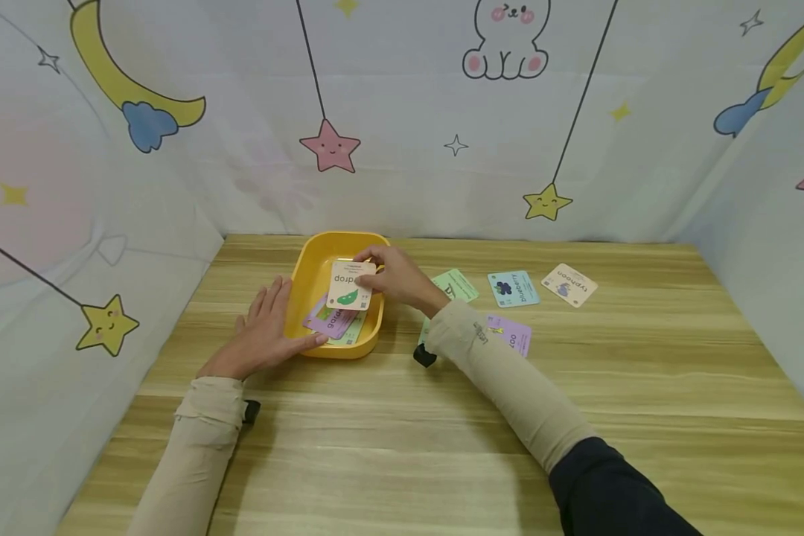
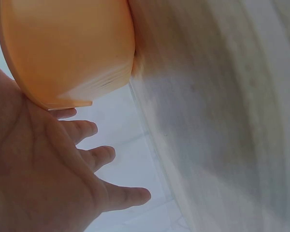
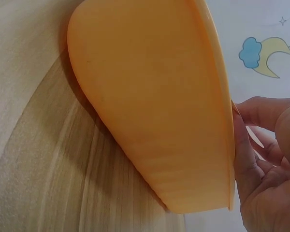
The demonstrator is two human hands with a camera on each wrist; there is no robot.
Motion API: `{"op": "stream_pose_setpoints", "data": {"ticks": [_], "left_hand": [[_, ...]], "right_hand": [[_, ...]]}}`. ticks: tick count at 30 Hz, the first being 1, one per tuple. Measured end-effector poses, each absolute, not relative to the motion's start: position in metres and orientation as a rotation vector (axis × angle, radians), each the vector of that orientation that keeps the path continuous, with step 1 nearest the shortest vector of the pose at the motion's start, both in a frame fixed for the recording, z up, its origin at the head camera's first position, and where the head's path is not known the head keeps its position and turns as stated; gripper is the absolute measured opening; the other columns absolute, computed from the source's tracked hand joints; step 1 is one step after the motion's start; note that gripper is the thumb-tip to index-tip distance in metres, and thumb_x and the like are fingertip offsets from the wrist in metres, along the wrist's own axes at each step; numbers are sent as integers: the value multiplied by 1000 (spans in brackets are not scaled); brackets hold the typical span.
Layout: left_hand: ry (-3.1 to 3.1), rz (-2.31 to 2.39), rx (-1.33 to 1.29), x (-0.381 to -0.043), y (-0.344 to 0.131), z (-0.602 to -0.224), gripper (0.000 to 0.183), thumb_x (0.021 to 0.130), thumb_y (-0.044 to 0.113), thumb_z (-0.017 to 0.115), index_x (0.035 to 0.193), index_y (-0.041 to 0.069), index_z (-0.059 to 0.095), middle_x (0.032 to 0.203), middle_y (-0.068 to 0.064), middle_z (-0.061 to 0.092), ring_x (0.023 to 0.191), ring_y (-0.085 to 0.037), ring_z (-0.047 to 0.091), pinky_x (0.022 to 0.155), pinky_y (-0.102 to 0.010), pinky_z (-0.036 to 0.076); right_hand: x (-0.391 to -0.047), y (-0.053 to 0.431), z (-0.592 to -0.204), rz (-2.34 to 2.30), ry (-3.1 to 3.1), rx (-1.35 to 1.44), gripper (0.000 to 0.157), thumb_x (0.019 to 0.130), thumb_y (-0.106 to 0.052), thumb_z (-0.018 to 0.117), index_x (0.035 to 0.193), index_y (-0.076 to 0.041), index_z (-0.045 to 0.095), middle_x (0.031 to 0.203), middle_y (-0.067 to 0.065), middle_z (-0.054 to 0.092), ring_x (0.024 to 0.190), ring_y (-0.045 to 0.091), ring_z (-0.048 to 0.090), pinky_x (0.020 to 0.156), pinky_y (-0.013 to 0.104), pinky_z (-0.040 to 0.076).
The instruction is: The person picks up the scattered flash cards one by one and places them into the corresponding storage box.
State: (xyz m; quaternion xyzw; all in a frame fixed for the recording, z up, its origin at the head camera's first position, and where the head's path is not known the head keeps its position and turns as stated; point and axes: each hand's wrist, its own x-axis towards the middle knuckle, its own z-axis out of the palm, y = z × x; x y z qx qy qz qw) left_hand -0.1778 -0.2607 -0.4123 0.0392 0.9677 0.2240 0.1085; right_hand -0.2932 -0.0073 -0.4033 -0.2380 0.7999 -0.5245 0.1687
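Note:
My right hand (image 1: 402, 279) pinches a cream word card (image 1: 348, 277) between thumb and fingers, above the yellow plastic tray (image 1: 342, 353). The card shows a green picture and the letters "drop"; a thumb covers part of it. Below it, inside the tray, lie a purple card (image 1: 323, 316) and a green card (image 1: 355, 331), partly overlapped. My left hand (image 1: 264, 331) rests against the tray's left side, fingers spread, thumb along the front rim. In the left wrist view the palm (image 2: 43, 164) touches the tray's rim. The right wrist view shows the pinching fingers (image 3: 244, 150) beside the rim.
On the wooden table right of the tray lie a green card (image 1: 457, 284), a blue blueberry card (image 1: 513, 289), a cream typhoon card (image 1: 569, 285) and a purple card (image 1: 514, 335). Another green card is mostly hidden by my right forearm. A patterned cloth (image 1: 402, 201) encloses the table's back and sides.

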Motion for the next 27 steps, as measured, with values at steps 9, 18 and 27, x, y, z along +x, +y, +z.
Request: {"op": "stream_pose_setpoints", "data": {"ticks": [9,18,27], "left_hand": [[2852,661,124,-178,-261,-413,122,86,72,63,163,10,-8,170,-16,-12,153,-50,-7,106,-85,2],[2853,666,118,-178,-260,-411,122,86,72,63,163,10,-7,170,-15,-12,153,-50,-7,107,-84,2],[2847,657,107,-178,-261,-412,121,86,72,63,163,11,-8,170,-15,-14,153,-50,-8,107,-84,2]], "right_hand": [[-293,-8,-402,-1485,2285,-679,32,94,-11,73,125,-7,65,108,10,63,87,19,62,73,26,58],[-293,-8,-402,-1475,2304,-666,32,95,-11,73,125,-7,65,106,10,63,86,19,61,72,25,57],[-292,-8,-401,-1476,2296,-634,33,95,-12,73,126,-6,65,105,11,63,85,19,63,73,25,58]]}}
